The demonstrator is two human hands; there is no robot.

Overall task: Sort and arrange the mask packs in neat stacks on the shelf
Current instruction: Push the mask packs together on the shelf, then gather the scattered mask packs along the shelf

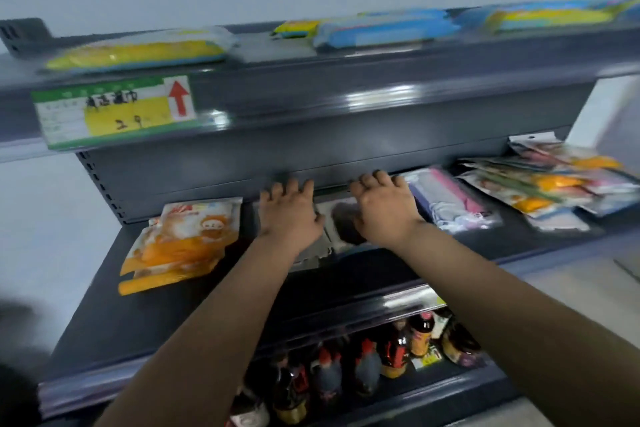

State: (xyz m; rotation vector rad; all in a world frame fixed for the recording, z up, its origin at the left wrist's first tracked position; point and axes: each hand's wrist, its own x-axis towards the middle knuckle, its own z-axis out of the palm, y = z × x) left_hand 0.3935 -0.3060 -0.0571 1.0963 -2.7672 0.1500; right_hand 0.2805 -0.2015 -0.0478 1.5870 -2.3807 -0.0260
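Grey-and-dark plastic mask packs (341,225) lie mid-way along the dark grey metal shelf (173,315), right of the orange packs (180,239), under both hands, left (289,215) and right (382,213), fingers spread flat; squaring edges evenly looks wisest.

Orange mask pack (180,239), grey shelf (138,315)

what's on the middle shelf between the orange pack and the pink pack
In the head view, grey mask packs lie there, with the left hand and right hand resting flat on them.
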